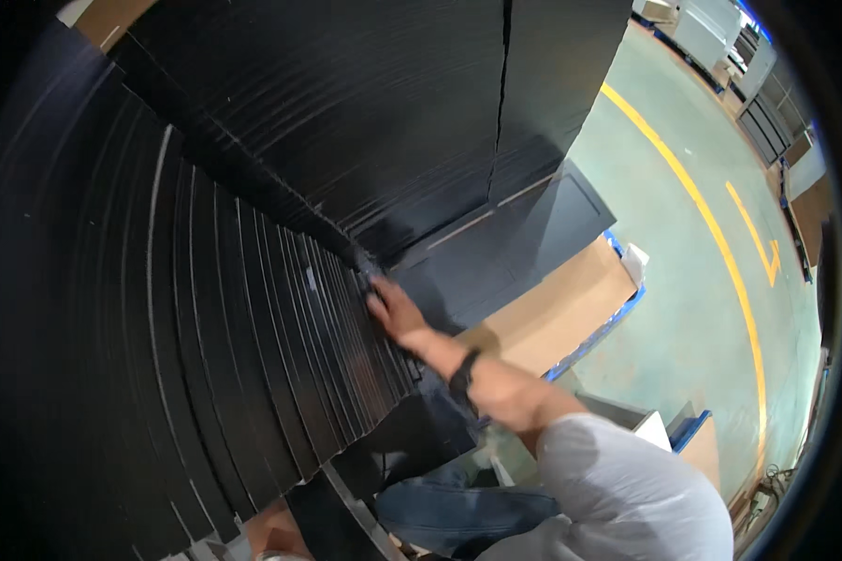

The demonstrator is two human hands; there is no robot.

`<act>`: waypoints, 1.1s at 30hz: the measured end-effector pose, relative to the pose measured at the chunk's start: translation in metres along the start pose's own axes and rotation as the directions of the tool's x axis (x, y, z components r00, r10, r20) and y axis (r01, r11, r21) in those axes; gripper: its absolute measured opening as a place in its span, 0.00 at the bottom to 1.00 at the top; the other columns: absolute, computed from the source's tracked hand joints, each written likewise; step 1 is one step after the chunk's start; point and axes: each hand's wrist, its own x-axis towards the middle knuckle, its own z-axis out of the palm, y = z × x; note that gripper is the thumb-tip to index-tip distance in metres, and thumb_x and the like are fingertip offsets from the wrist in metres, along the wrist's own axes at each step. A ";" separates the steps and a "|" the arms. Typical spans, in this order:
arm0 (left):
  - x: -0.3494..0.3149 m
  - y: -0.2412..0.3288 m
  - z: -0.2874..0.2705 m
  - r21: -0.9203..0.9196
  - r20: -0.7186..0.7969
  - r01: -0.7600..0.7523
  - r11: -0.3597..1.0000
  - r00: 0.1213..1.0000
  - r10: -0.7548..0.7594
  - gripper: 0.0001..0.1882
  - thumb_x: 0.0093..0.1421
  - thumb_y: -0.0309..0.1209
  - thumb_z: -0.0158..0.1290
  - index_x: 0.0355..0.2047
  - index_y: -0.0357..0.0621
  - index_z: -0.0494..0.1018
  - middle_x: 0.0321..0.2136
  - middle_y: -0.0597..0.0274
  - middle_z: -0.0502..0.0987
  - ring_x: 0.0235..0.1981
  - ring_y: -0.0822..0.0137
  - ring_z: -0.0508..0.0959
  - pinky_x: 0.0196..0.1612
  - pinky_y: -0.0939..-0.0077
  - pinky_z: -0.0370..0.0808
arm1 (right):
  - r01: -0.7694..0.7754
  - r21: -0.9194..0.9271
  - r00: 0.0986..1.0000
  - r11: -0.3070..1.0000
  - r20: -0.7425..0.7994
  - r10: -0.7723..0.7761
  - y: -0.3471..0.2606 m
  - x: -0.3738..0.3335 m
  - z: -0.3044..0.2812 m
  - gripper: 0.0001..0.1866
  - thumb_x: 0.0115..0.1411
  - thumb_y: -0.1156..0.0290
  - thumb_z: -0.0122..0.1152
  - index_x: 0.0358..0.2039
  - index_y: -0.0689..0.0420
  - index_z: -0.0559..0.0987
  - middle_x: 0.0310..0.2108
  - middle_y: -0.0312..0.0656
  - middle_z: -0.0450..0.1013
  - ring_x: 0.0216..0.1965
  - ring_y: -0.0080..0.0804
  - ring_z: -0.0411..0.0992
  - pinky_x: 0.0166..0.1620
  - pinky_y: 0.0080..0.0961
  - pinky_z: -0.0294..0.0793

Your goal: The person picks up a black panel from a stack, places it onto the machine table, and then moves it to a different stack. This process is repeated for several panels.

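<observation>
My right hand reaches in from the lower right, a dark band around its wrist. Its fingers are stretched out and apart, at the edges of a tall stack of black panels on the left. Slight blur leaves it unclear whether they touch. Low at the bottom edge, part of my left hand or forearm shows beside the stack's near end; its fingers are hidden. Past my right hand, a dark grey panel with a framed face lies flat on a brown board.
A second tall black stack rises at the far side, meeting the first in a corner. Blue pallet edging borders the brown board. Green floor with a yellow line lies to the right, and loaded pallets stand farther off.
</observation>
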 end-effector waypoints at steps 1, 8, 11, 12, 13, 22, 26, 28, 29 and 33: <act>-0.005 -0.002 -0.001 -0.002 -0.010 0.002 1.000 1.000 -0.002 0.33 0.62 0.58 0.37 0.51 0.42 0.69 0.45 0.57 0.74 0.46 0.57 0.73 0.52 0.64 0.69 | 0.060 -0.017 0.996 0.998 0.070 -0.059 0.001 0.022 -0.003 0.27 0.66 0.51 0.43 0.55 0.59 0.69 0.55 0.53 0.65 0.57 0.50 0.62 0.61 0.38 0.58; -0.030 0.000 -0.001 0.008 -0.068 0.019 1.000 0.998 -0.019 0.32 0.62 0.56 0.37 0.51 0.42 0.69 0.46 0.56 0.73 0.47 0.57 0.72 0.52 0.63 0.68 | -0.090 -0.192 0.930 0.977 0.335 0.151 -0.011 0.066 -0.006 0.38 0.67 0.43 0.24 0.46 0.63 0.76 0.50 0.53 0.70 0.54 0.50 0.65 0.58 0.35 0.61; -0.032 0.003 0.001 0.020 -0.082 0.033 0.999 0.996 -0.031 0.31 0.62 0.56 0.38 0.51 0.42 0.69 0.46 0.56 0.73 0.47 0.56 0.72 0.52 0.63 0.68 | -0.140 -0.121 0.938 0.983 0.301 0.170 -0.024 0.060 -0.007 0.37 0.68 0.44 0.24 0.45 0.63 0.76 0.49 0.54 0.70 0.53 0.52 0.65 0.58 0.38 0.62; -0.032 0.003 0.002 0.025 -0.087 0.034 0.999 0.996 -0.032 0.31 0.62 0.55 0.38 0.51 0.42 0.69 0.46 0.56 0.73 0.47 0.56 0.72 0.52 0.63 0.68 | -0.153 -0.143 0.931 0.978 0.311 0.192 -0.026 0.056 -0.008 0.37 0.67 0.44 0.24 0.45 0.63 0.76 0.49 0.55 0.70 0.53 0.53 0.65 0.57 0.39 0.62; -0.032 0.004 0.004 0.029 -0.091 0.038 0.999 0.995 -0.036 0.31 0.63 0.55 0.38 0.51 0.42 0.69 0.47 0.56 0.73 0.47 0.56 0.72 0.52 0.63 0.68 | -0.166 -0.166 0.923 0.972 0.320 0.212 -0.028 0.052 -0.010 0.37 0.67 0.43 0.24 0.45 0.63 0.75 0.49 0.56 0.70 0.52 0.54 0.66 0.57 0.40 0.63; -0.043 0.008 0.018 0.068 -0.108 0.053 0.996 0.993 -0.045 0.30 0.63 0.53 0.39 0.51 0.42 0.69 0.48 0.55 0.72 0.49 0.56 0.72 0.53 0.62 0.68 | -0.207 -0.204 0.894 0.957 0.358 0.270 -0.046 0.008 -0.032 0.36 0.68 0.45 0.24 0.44 0.64 0.74 0.50 0.56 0.68 0.51 0.57 0.66 0.55 0.43 0.64; -0.047 0.001 0.020 0.080 -0.103 0.053 0.995 0.994 -0.045 0.29 0.63 0.53 0.39 0.51 0.42 0.69 0.48 0.55 0.72 0.49 0.55 0.71 0.53 0.62 0.68 | -0.268 -0.214 0.836 0.939 0.434 0.337 -0.048 -0.014 -0.037 0.34 0.68 0.46 0.25 0.46 0.62 0.74 0.52 0.55 0.66 0.54 0.54 0.64 0.57 0.39 0.62; -0.048 0.001 0.018 0.080 -0.118 0.043 0.996 0.992 -0.034 0.29 0.63 0.52 0.39 0.51 0.42 0.69 0.49 0.55 0.72 0.49 0.55 0.71 0.53 0.62 0.68 | -0.211 -0.161 0.845 0.964 0.466 0.263 -0.049 -0.026 -0.037 0.34 0.68 0.47 0.26 0.47 0.62 0.74 0.52 0.54 0.66 0.54 0.52 0.63 0.57 0.39 0.62; -0.048 -0.002 0.018 0.085 -0.117 0.045 0.995 0.992 -0.035 0.28 0.63 0.52 0.40 0.51 0.42 0.69 0.49 0.55 0.72 0.49 0.55 0.71 0.53 0.62 0.68 | -0.155 -0.196 0.848 0.968 0.477 0.232 -0.047 -0.032 -0.040 0.34 0.68 0.47 0.25 0.48 0.62 0.74 0.52 0.52 0.66 0.55 0.50 0.63 0.58 0.39 0.61; -0.050 -0.007 0.016 0.088 -0.119 0.025 0.996 0.993 -0.014 0.28 0.63 0.51 0.40 0.51 0.42 0.69 0.49 0.55 0.72 0.50 0.55 0.71 0.54 0.61 0.68 | -0.212 -0.214 0.852 0.953 0.437 0.288 -0.042 -0.048 -0.039 0.33 0.68 0.48 0.24 0.48 0.59 0.75 0.54 0.50 0.65 0.58 0.45 0.61 0.59 0.40 0.59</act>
